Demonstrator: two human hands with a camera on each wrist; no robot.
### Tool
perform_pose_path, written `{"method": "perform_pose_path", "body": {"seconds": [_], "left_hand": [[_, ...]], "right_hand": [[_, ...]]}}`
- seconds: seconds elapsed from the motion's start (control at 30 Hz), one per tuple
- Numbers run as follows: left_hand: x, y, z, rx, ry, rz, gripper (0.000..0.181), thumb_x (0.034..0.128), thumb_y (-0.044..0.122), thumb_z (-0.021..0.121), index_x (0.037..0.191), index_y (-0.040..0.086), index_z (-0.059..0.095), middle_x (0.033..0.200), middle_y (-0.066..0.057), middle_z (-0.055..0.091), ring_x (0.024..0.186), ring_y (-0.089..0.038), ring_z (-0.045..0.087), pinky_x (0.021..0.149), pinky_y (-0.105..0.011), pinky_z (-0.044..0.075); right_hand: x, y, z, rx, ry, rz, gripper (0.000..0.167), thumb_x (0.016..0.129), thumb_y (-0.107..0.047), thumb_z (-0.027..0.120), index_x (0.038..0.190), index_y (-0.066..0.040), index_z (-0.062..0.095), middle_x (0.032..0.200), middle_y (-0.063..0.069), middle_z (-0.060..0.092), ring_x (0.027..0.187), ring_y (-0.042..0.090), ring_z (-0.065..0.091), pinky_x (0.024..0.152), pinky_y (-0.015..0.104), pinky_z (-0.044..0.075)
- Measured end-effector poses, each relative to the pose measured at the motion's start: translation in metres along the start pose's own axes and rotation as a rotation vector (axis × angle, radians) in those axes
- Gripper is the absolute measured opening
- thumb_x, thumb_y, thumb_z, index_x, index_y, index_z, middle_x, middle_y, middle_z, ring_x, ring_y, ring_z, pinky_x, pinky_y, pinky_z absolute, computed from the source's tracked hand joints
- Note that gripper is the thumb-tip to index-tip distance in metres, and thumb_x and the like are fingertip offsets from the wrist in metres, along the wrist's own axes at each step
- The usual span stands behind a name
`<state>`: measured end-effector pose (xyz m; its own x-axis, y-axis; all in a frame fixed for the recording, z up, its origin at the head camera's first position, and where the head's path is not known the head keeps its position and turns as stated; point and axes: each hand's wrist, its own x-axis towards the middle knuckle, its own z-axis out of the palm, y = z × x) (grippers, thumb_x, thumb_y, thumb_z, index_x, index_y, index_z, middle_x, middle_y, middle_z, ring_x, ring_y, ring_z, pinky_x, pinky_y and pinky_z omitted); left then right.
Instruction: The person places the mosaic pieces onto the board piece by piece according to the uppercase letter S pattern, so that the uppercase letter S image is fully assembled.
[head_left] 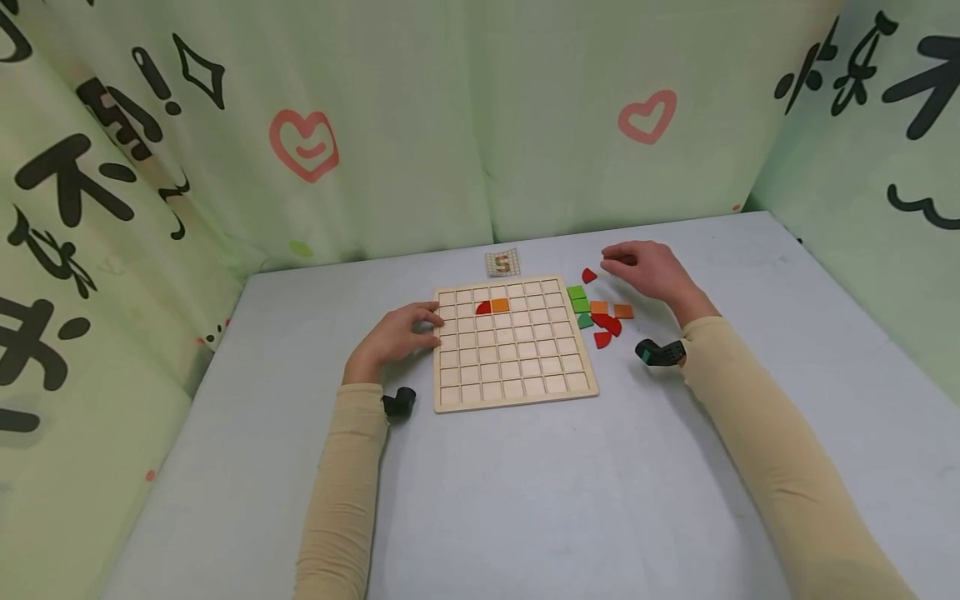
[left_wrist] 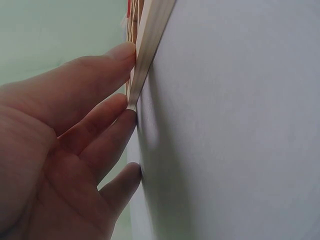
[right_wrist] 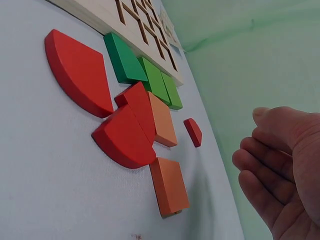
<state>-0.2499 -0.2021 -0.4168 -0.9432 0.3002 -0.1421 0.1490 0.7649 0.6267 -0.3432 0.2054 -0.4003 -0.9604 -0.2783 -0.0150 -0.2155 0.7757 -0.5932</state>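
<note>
A wooden grid board (head_left: pixel 517 398) lies on the table. A red quarter-circle piece (head_left: pixel 483 308) and an orange square piece (head_left: pixel 500 305) sit side by side in its cells. My left hand (head_left: pixel 401 333) touches the board's left edge; in the left wrist view, thumb and fingertips rest along the wooden side (left_wrist: pixel 152 35). My right hand (head_left: pixel 648 268) hovers above the table, right of a lone red piece (head_left: pixel 588 275). Its fingers bend loosely in the right wrist view, and I see nothing held in them.
Beside the board's right edge lie light green pieces (right_wrist: pixel 155 80), a dark green piece (right_wrist: pixel 122 60), orange pieces (right_wrist: pixel 170 185) and red quarter-circle pieces (right_wrist: pixel 82 70). A small pattern card (head_left: pixel 502 262) lies behind the board. A printed curtain (head_left: pixel 465 125) hangs along the table's back edge.
</note>
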Motion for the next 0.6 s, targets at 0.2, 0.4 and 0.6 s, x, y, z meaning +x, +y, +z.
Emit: {"method": "perform_pose_path", "body": {"seconds": [0.2, 0.4, 0.6], "left_hand": [[0.0001, -0.0001, 0.0008, -0.001, 0.002, -0.011, 0.033, 0.0898, 0.014, 0.068, 0.121, 0.002, 0.066, 0.153, -0.005, 0.041, 0.145, -0.025, 0.028, 0.117, -0.039, 0.025], [0.0004, -0.0022, 0.0011, -0.005, -0.001, -0.007, 0.033, 0.0899, 0.014, 0.068, 0.121, 0.003, 0.065, 0.153, -0.005, 0.041, 0.145, -0.025, 0.028, 0.117, -0.039, 0.025], [0.0001, -0.0013, 0.001, -0.011, -0.001, -0.011, 0.033, 0.09, 0.014, 0.069, 0.121, 0.003, 0.065, 0.153, -0.004, 0.041, 0.145, -0.025, 0.028, 0.117, -0.039, 0.025]], "right_hand": [[0.0, 0.0037, -0.0002, 0.005, -0.008, 0.012, 0.046, 0.099, -0.029, 0.057, 0.136, -0.002, 0.055, 0.133, 0.021, 0.057, 0.121, 0.037, 0.05, 0.103, 0.054, 0.043], [-0.0015, 0.002, -0.0013, 0.005, -0.015, 0.018, 0.046, 0.099, -0.029, 0.057, 0.137, -0.002, 0.054, 0.133, 0.021, 0.057, 0.121, 0.037, 0.05, 0.103, 0.053, 0.043], [-0.0016, 0.0013, -0.0021, 0.001, -0.02, 0.022, 0.047, 0.099, -0.029, 0.057, 0.137, -0.002, 0.054, 0.133, 0.021, 0.057, 0.122, 0.037, 0.049, 0.103, 0.053, 0.043]]}}
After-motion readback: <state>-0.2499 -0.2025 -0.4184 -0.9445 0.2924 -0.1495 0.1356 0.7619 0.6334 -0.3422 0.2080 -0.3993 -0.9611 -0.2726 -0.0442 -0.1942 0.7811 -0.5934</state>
